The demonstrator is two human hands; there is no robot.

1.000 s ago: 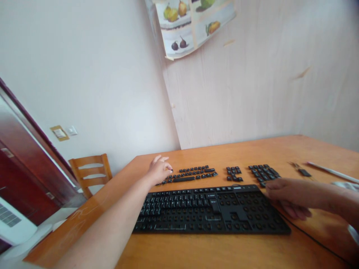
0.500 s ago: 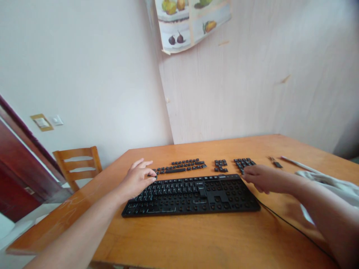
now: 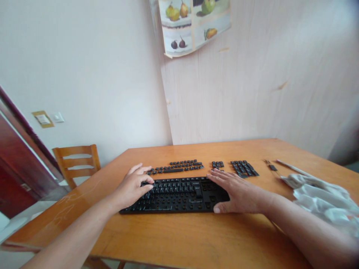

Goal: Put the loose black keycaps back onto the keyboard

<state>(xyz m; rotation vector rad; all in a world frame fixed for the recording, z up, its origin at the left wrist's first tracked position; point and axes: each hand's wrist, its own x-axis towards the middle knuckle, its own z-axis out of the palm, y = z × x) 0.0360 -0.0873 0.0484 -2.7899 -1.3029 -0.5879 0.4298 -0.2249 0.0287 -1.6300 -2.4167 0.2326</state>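
A black keyboard [image 3: 168, 197] lies on the wooden table, with keycaps on its upper left rows and bare key sockets along its lower rows and right part. Over its upper left corner is my left hand [image 3: 131, 188], thumb and index finger pinched around a small black keycap [image 3: 146, 183] that is mostly hidden. My right hand [image 3: 238, 192] rests open across the keyboard's right end, thumb at the near edge and fingers at the far edge. Behind the keyboard, loose black keycaps lie in rows [image 3: 185, 164], a small cluster [image 3: 218, 164] and a block [image 3: 243, 168].
On the table's right side are a small dark tool [image 3: 272, 167], a thin pale stick [image 3: 291, 167] and a crumpled whitish plastic bag [image 3: 322, 201]. A wooden chair [image 3: 78, 161] stands beyond the left edge. A fruit picture [image 3: 193, 28] hangs on the wall.
My right hand has moved left and down from beside the keyboard's far right corner onto its right end, fingers spreading. My left hand has shifted slightly left and down, still pinched.
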